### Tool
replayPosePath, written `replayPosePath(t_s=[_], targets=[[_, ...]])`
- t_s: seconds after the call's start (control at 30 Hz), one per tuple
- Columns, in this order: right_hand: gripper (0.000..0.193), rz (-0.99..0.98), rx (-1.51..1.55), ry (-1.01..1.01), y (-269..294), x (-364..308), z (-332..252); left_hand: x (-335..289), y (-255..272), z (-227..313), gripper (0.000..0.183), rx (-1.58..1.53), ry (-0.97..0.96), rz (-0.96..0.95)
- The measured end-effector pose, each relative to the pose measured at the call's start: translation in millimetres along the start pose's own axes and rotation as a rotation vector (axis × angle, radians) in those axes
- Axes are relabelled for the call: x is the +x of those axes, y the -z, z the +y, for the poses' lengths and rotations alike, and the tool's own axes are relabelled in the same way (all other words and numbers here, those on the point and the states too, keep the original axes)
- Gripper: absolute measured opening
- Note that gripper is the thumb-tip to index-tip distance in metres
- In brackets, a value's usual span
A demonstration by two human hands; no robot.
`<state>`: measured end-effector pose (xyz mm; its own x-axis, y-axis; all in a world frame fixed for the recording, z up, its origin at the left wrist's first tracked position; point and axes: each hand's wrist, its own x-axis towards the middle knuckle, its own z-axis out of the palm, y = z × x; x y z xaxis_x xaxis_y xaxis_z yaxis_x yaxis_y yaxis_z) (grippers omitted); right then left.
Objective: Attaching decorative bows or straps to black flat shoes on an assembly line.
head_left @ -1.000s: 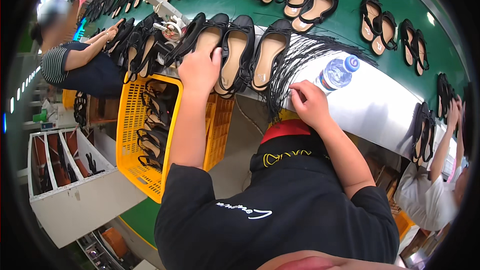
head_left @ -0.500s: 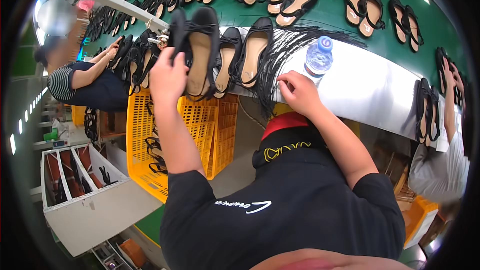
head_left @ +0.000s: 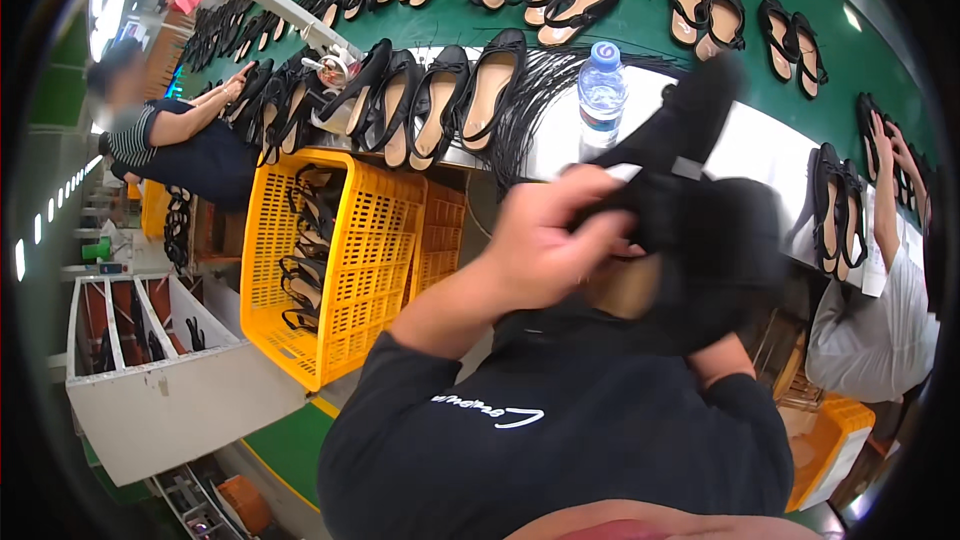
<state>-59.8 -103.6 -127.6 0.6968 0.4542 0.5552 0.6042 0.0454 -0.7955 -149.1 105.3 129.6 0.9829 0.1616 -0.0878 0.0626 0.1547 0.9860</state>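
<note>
My left hand [head_left: 545, 255] is raised close to the camera and grips a black flat shoe [head_left: 700, 190] by its side, with the shoe's toe pointing up and to the right. Only my right forearm [head_left: 718, 360] shows below the shoe. My right hand itself is hidden behind the shoe, so its grip cannot be made out. Both black sleeves fill the lower middle of the picture.
A row of black flats [head_left: 430, 100] lines the white bench edge, beside a bundle of black straps [head_left: 530, 115] and a water bottle [head_left: 602, 90]. Sandals lie on the green belt [head_left: 640, 25]. Below stands a yellow crate [head_left: 345, 270] holding shoes. Other people work at far left [head_left: 170, 140] and right [head_left: 880, 310].
My left hand has lifted a black shoe off the row and brought it up in front of me. My right hand left the bench edge and went behind the shoe.
</note>
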Motion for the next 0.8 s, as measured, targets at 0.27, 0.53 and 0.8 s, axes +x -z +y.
replayPosePath(t_s=[0.27, 0.53, 0.8], targets=[[0.02, 0.216, -0.152, -0.339, 76.9, -106.0, -34.3, 113.8, -156.7, -64.8, 0.024, 0.983, -0.434, -0.004], [0.014, -0.117, -0.241, -0.31, 65.5, -69.6, -44.8, 174.7, -170.4, -125.8, 0.024, 1.288, -0.304, 0.025], [0.028, -0.249, -0.404, 0.272, -2.9, 37.4, -46.2, 35.4, -9.7, -137.3, 0.018, 0.895, -0.972, 0.275]])
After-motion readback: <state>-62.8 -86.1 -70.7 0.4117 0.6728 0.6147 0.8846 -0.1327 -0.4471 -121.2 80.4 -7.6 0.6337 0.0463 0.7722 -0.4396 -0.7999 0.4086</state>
